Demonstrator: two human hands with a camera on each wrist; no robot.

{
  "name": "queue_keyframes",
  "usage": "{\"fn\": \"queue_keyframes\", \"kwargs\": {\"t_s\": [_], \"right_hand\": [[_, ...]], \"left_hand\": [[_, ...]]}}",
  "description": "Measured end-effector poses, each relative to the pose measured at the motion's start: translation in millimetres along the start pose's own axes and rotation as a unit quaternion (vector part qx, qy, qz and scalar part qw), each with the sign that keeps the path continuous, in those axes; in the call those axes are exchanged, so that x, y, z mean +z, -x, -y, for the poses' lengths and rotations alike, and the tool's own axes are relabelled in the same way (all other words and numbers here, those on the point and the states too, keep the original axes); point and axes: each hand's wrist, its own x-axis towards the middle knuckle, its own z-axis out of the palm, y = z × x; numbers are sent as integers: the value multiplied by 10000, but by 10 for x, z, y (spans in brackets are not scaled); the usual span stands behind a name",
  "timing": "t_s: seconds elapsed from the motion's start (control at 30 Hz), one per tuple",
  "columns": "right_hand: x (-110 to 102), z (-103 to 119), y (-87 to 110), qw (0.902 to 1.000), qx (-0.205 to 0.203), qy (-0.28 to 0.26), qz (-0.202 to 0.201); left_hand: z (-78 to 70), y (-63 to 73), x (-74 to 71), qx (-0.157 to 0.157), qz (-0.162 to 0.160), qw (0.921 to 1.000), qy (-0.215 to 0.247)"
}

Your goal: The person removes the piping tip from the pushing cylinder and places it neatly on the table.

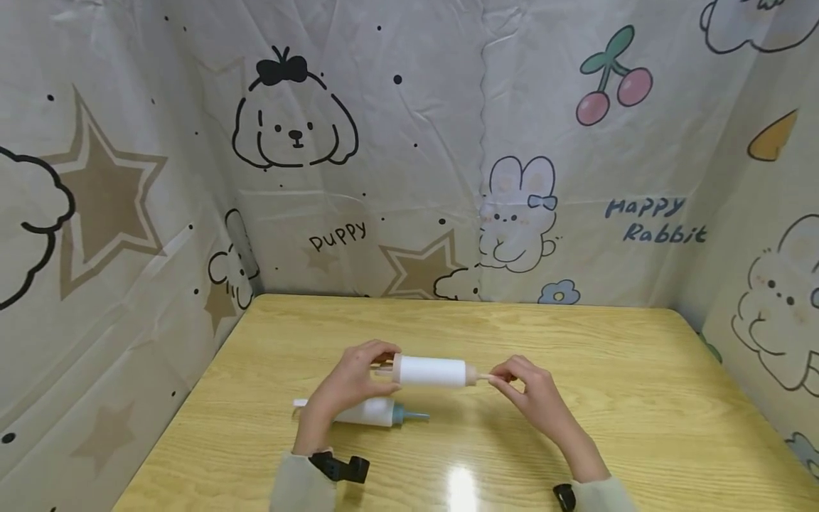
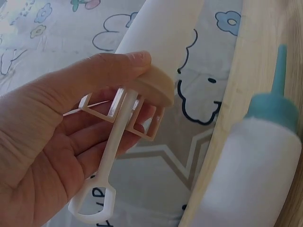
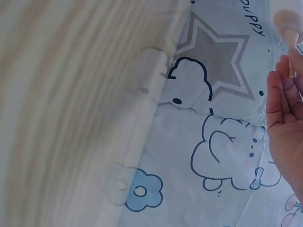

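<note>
Above the table, my left hand (image 1: pixel 352 380) grips the rear end of a white syringe (image 1: pixel 432 371) with beige ends. In the left wrist view, thumb and fingers hold it around the beige end cap (image 2: pixel 158 87) and its square finger loops. A white plunger rod (image 2: pixel 112 149) sticks out there and ends in a ring. At the front, my right hand (image 1: pixel 534 398) pinches the thin beige nozzle (image 1: pixel 484 377). Below my left wrist lies a second white syringe (image 1: pixel 374 412) with a teal front cap and nozzle, partly hidden by that arm.
The yellow wood-grain table (image 1: pixel 576 341) carries the second syringe. A printed cloth (image 1: pixel 409 142) with cartoon animals and stars hangs behind it and along both sides. Black bands (image 1: pixel 339 467) are on the wrists over pale sleeves.
</note>
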Motion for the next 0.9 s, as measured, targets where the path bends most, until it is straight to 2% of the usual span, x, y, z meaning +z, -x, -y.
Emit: {"fn": "queue_keyframes", "kwargs": {"t_s": [0.2, 0.43, 0.67, 0.73, 0.8, 0.83, 0.9], "right_hand": [[-142, -39, 92, 9998, 99, -83, -131], [-238, -87, 195, 9994, 77, -231, -257], [-378, -76, 274, 9987, 203, -367, -286], [-404, -72, 297, 9980, 344, -461, -274], [-416, -57, 313, 9944, 666, -820, -87], [-414, -51, 318, 9905, 877, -1055, 52], [-399, -40, 319, 9758, 1366, -1665, 382]], "left_hand": [[-121, -53, 78, 58, 125, 9999, 51], [-223, -60, 170, 307, 100, 9995, 4], [-332, -73, 258, 292, 124, 9994, 150], [-352, -69, 287, 297, 115, 9994, 164], [-367, -58, 310, 277, 64, 9994, 214], [-373, -52, 318, 268, 35, 9994, 222], [-385, -43, 328, 292, -1, 9992, 259]]}}
